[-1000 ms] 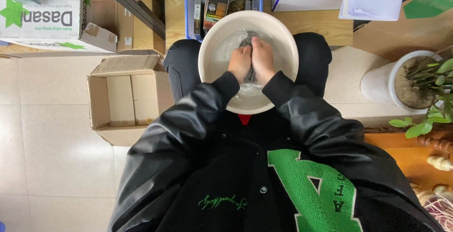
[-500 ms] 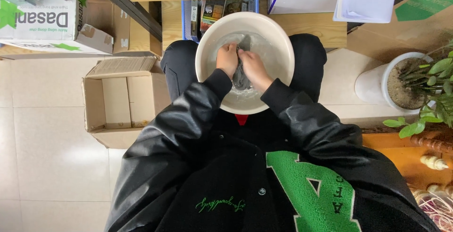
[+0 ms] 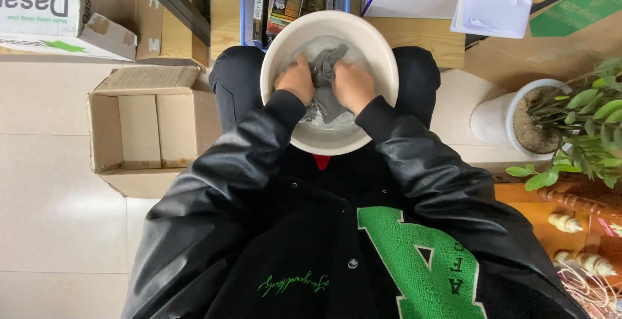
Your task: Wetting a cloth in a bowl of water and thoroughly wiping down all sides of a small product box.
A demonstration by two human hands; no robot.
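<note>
On a pale tiled floor point(image 3: 52, 228), a white basin point(image 3: 382, 59) rests on a seated person's lap. In its water, the left hand point(image 3: 297, 80) and right hand point(image 3: 353, 87), shifted slightly since a second ago, clutch a grey cloth point(image 3: 326, 66); an open cardboard box point(image 3: 139, 131) sits left of the basin.

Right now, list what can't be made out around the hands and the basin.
Head view only:
- Fingertips of the left hand and right hand: curled into the grey cloth.
- Lower part of the cloth: blurred under water.
- Base of the white basin: hidden by the basin itself and the sleeves.
</note>
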